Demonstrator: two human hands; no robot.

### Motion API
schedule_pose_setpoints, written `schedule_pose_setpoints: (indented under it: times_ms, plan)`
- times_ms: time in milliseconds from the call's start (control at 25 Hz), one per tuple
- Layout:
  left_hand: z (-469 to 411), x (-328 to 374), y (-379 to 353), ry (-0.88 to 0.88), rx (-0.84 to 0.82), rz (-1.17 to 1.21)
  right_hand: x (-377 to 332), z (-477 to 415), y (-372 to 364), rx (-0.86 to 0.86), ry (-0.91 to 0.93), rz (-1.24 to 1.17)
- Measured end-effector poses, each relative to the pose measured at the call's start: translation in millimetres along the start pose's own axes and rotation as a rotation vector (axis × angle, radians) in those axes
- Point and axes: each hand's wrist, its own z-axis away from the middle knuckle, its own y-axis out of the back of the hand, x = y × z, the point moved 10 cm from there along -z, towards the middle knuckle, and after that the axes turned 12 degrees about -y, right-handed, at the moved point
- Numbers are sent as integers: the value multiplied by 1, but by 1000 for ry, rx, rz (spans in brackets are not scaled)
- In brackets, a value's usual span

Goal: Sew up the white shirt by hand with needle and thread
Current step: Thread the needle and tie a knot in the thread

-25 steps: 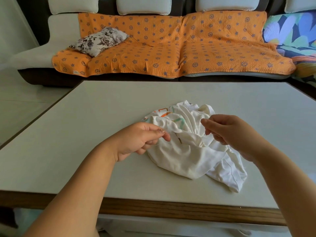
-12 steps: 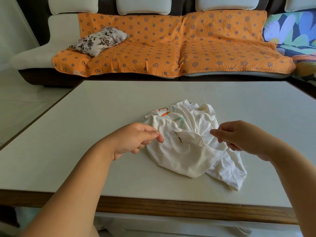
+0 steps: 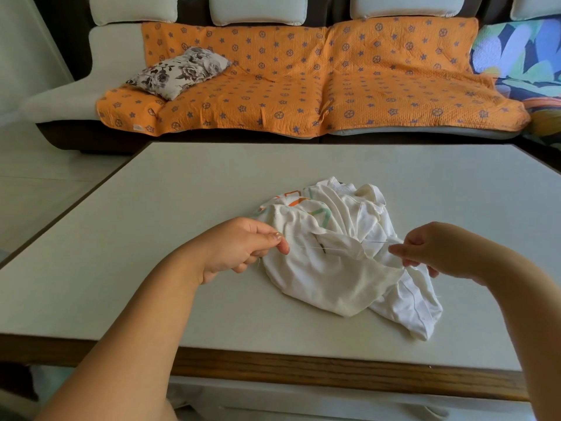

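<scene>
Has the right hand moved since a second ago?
Yes. The right hand has slid right, off the middle of the shirt toward the table's right edge, pinching the needle.

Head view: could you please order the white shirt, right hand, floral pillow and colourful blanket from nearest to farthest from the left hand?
1. White shirt: the left hand pinches its left edge.
2. Right hand: across the shirt, on the right.
3. Floral pillow: on the sofa, far left.
4. Colourful blanket: sofa's far right end.
</scene>
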Motion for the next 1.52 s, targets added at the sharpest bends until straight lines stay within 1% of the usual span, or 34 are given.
schedule_pose_setpoints:
  times_ms: [40, 80, 160, 200, 240, 280, 360, 400, 480, 640, 760, 840, 960, 1280, 1360, 1400, 1440, 1480, 1520]
  plan:
    - [0, 0, -1, 1, -6, 2, -4, 4, 6, 35, 28, 21]
    - [0, 1, -4, 0, -14, 1, -13, 12, 23, 159, 90, -21]
    - [0, 4, -8, -3, -29, -10, -40, 47, 63, 475, 287, -304]
    - [0, 5, -10, -6, -35, -11, -55, 65, 69, 526, 386, -443]
    - [-1, 7, -13, -10, -42, -10, -72, 72, 62, 457, 440, -549]
    - [-2, 8, -15, -16, -51, -9, -91, 70, 41, 296, 454, -594]
    - [-3, 12, -23, -31, -79, -17, -118, 65, -17, -73, 449, -603]
    - [-4, 13, -26, -41, -94, -25, -124, 63, -38, -191, 441, -608]
    - [-4, 14, -31, -52, -118, -23, -122, 54, -57, -282, 407, -612]
    - [-3, 12, -27, -58, -115, -5, -111, 42, -56, -229, 336, -570]
    - [-2, 12, -26, -55, -128, -14, -107, 39, -52, -265, 315, -643]
    - [-2, 12, -26, -52, -130, -7, -104, 40, -47, -271, 301, -646]
    - [-1, 10, -24, -48, -121, 20, -97, 42, -40, -261, 300, -600]
    - [0, 5, -23, -28, -120, 25, -77, 38, -35, -305, 267, -527]
    - [0, 5, -25, -23, -124, 23, -70, 37, -37, -312, 230, -447]
    - [0, 5, -25, -20, -125, 17, -68, 37, -35, -259, 217, -380]
    - [0, 5, -26, -17, -127, 8, -68, 36, -26, -149, 222, -345]
    - [0, 5, -27, -13, -130, -2, -70, 38, -12, -9, 247, -381]
    - [0, 5, -29, -11, -134, -12, -72, 43, 0, 99, 282, -478]
